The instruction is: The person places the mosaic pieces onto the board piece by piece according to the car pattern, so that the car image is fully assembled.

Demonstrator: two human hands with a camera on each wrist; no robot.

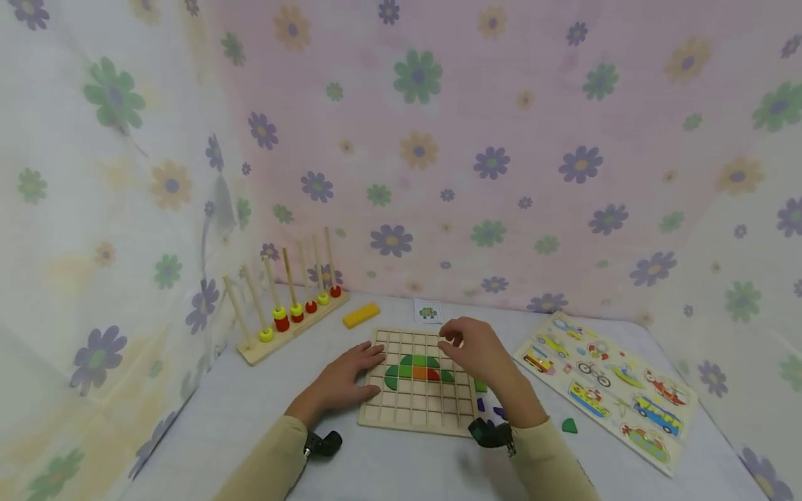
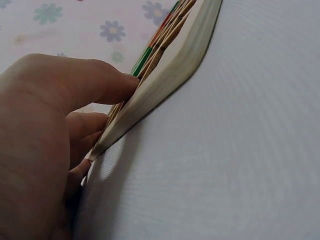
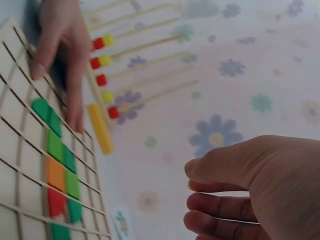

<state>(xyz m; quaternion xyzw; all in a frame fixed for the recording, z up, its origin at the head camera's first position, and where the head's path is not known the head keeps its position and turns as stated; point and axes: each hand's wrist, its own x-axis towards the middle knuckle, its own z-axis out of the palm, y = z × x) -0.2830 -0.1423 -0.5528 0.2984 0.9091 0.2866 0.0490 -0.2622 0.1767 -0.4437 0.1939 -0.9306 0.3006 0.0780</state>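
A wooden grid board [image 1: 395, 412] lies on the table, with green, orange and red pieces [image 1: 418, 373] set in its middle squares. My left hand [image 1: 341, 379] rests at the board's left side, fingers spread over the grid; in the left wrist view the thumb [image 2: 112, 82] touches the edge. Above the board's far right corner hovers my right hand [image 1: 479, 351], fingers loosely bent. The right wrist view shows its thumb [image 3: 215, 167] close to the index finger, with nothing visible between them. A small picture card [image 1: 428, 311] lies just behind the board.
To the left stands a peg rack [image 1: 294, 335] with red and yellow beads, next to a yellow block [image 1: 361, 315]. A picture puzzle board [image 1: 610, 422] lies at the right. Loose pieces, including a green one [image 1: 569, 425] and a purple one [image 1: 499, 412], lie near my right wrist.
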